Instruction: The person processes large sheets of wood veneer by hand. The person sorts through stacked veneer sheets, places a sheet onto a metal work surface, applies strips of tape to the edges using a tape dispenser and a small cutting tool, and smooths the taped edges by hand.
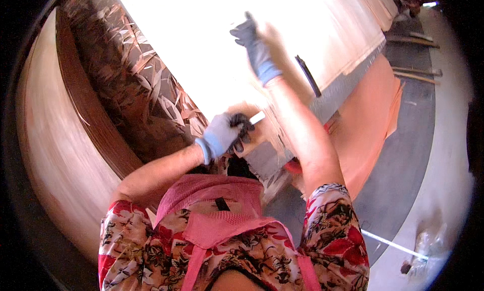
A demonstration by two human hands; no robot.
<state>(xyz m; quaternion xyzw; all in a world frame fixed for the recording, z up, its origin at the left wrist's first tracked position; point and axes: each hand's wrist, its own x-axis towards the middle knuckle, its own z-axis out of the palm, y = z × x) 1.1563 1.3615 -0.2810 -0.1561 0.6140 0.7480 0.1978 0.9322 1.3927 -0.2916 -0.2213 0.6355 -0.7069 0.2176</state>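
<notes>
A large pale sheet of wood veneer (201,44), washed out by bright light, lies on a stack in front of me. My right hand (253,43), in a grey and blue glove, reaches far over the sheet with its fingers stretched out and nothing seen in them. At the near edge, my left hand (227,133) wears a similar glove with dark fingertips. Its fingers are closed around a short white flat strip (257,117) that sticks out to the right; its kind is unclear. A slim black bar (308,75) lies on the sheet, right of my right forearm.
Torn veneer scraps (151,84) litter the floor at the left, beside a tall curved-looking veneer stack (75,119). Orange-brown sheets (370,119) stand low at the right. Thin wooden sticks (416,74) lie on the grey floor beyond, and a clear plastic bag (428,245) at the lower right.
</notes>
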